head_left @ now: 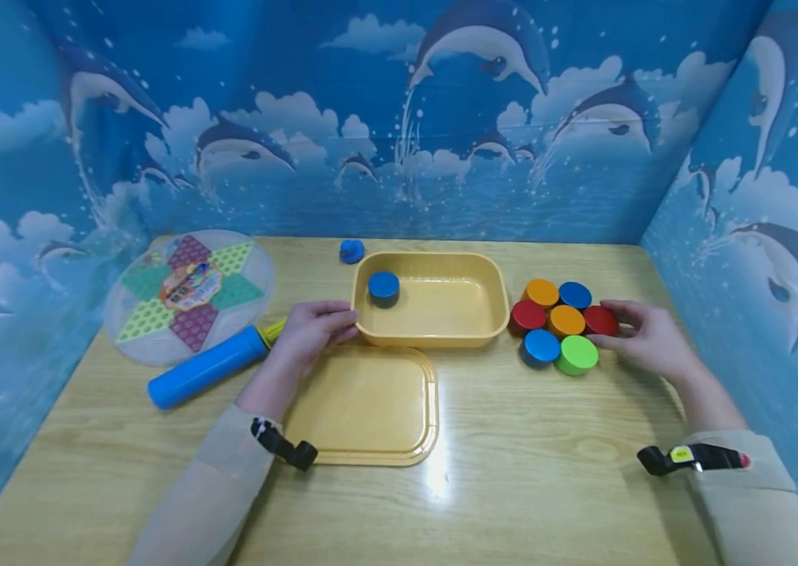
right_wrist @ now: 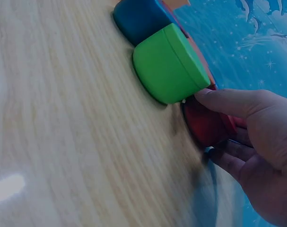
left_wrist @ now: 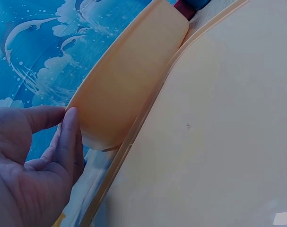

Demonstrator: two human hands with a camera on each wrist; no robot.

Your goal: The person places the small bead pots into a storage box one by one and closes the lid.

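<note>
My left hand [head_left: 317,328] is at the left end of a yellow plastic box [head_left: 451,303], its thumb and fingertips pinching the rim. Inside that box, toward the left, stands one dark blue round tub [head_left: 384,289]. On the right, several small lidded tubs stand in a cluster. My right hand [head_left: 653,338] has its thumb and fingers around the red lidded tub [head_left: 601,321] at the cluster's right side. In the right wrist view the thumb tip is right by the green tub [right_wrist: 169,66], and the other fingers are partly hidden behind the red one.
A yellow lid [head_left: 370,405] lies flat before the box. At left are a blue pump-like tube [head_left: 207,368] with a yellow end and a round star-patterned game board [head_left: 189,295]. Behind the box sits a small blue toy duck [head_left: 351,251]. Dolphin-print curtains [head_left: 399,118] border the table.
</note>
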